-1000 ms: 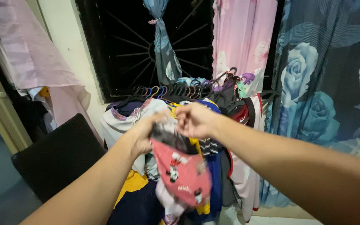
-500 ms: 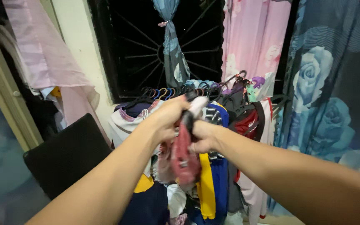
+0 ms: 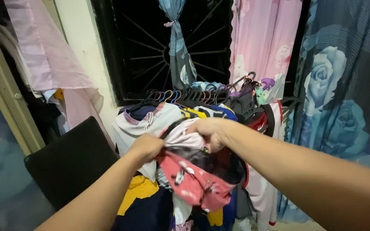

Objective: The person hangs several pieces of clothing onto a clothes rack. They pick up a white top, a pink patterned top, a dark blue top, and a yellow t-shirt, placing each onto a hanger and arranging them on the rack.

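Red patterned garment [image 3: 198, 182] is bunched between my two hands, directly in front of the clothes rack [image 3: 202, 96] that stands below the dark barred window [image 3: 159, 47]. Its upper edge, pale pink with a dark lining, runs from one hand to the other; the red body with small white figures sags below both hands and hangs over the clothes on the rack.

My left hand [image 3: 145, 147] is at the garment's left end, fingers curled tight and pinching a fold of the fabric. My right hand [image 3: 210, 132] is at the garment's top right, knuckles up, fingers closed over the pale edge and gripping it. The two hands are near each other, with the gathered fabric between them.

On the rack behind the garment hang a white shirt [image 3: 135, 124], a yellow and navy top [image 3: 144, 203] and several dark items on coloured hangers [image 3: 170, 95]. Left of the rack stands a black chair back [image 3: 71, 162]. Right of the rack hangs a blue rose-print curtain [image 3: 343, 107]; above the rack hangs a pink curtain [image 3: 262, 38].
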